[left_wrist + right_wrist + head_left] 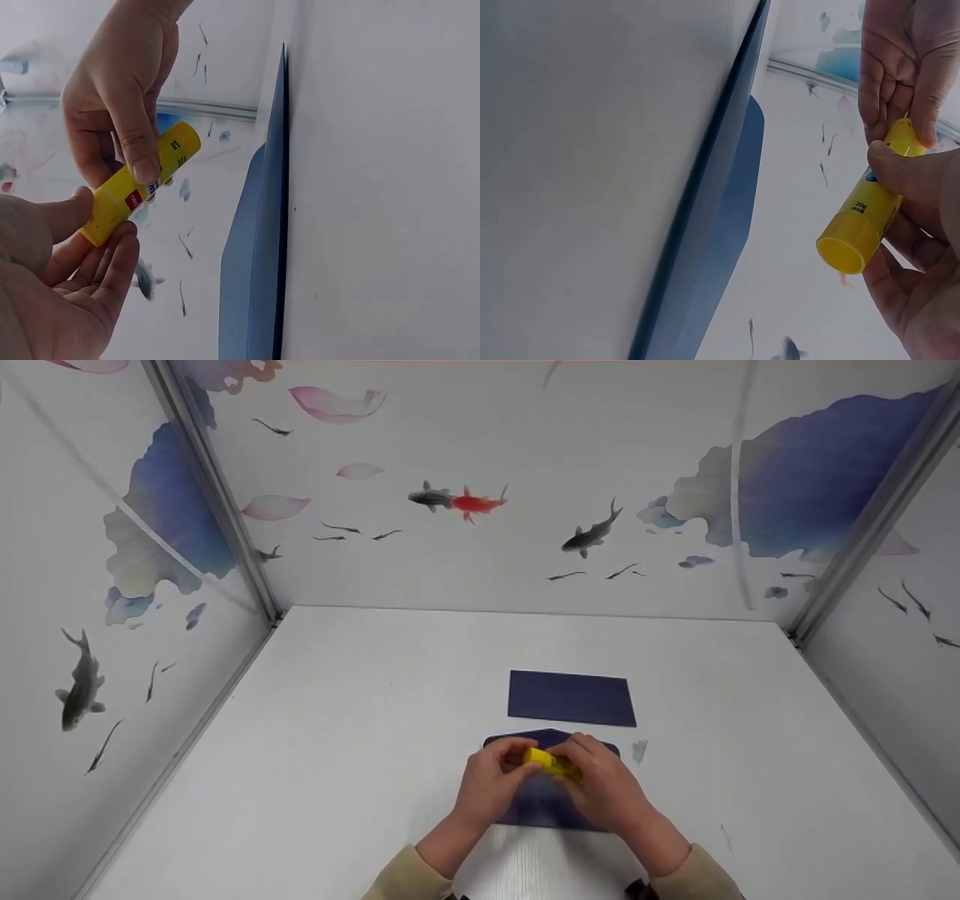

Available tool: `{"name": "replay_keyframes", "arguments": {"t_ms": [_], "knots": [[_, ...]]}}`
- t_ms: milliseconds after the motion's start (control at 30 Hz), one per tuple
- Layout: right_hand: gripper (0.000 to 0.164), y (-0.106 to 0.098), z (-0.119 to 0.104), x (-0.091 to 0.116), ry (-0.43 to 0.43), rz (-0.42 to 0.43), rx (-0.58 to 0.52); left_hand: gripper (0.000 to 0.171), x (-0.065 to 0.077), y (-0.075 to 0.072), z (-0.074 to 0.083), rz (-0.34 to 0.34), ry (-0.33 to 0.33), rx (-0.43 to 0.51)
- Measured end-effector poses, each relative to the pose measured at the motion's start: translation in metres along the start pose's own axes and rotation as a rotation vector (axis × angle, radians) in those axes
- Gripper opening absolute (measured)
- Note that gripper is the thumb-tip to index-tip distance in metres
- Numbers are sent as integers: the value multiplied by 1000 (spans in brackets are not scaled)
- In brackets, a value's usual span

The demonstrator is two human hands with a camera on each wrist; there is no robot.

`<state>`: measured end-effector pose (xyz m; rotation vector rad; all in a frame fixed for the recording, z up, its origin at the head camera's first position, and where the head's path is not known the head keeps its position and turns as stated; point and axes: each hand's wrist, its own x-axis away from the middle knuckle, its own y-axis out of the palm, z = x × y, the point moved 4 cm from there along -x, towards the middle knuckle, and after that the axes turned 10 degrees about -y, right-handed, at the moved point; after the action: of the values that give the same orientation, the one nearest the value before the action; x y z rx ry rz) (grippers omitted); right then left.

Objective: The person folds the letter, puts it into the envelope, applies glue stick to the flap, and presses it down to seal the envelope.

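A yellow glue stick (551,763) with printed lettering is held between both hands above a dark blue envelope (544,802). My left hand (491,780) pinches one end of it between thumb and fingers. Around the rest of the tube, the thumb and fingers of my right hand (604,780) grip it. In the left wrist view, the glue stick (139,184) slants up to the right, its red label showing. The envelope (724,202) has its flap raised off the table in the right wrist view. Both hands hide part of the envelope from above.
Beyond the envelope lies a flat dark blue rectangular card (571,699) on the white table (360,720). A small grey smudge or scrap (639,751) is to the right of the envelope. White panels (495,562) printed with fish and petals enclose the table's back and sides.
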<state>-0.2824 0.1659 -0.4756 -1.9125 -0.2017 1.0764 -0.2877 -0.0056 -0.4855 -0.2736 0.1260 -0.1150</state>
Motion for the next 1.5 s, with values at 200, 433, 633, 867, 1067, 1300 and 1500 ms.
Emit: {"name": "replay_keyframes", "arguments": {"t_ms": [200,433,633,867,1067,1300,1500], "knots": [[35,-2,5,0,41,-13,-56,36,-2,-1,-1,-17,29,-21],[32,-20,34,2,256,2,-124,31,2,4,1,-133,56,-555],[30,-37,66,18,336,8,-127,32,10,12,0,-261,105,-979],[30,-71,108,42,416,9,-63,37,17,11,-6,-304,132,-1115],[33,-101,141,57,504,-46,-31,43,17,11,-12,-319,154,-1140],[49,-116,191,77,728,-179,-60,41,15,13,-13,-329,146,-1141],[63,-113,222,94,894,-346,-90,39,15,14,-9,-322,153,-1134]]}}
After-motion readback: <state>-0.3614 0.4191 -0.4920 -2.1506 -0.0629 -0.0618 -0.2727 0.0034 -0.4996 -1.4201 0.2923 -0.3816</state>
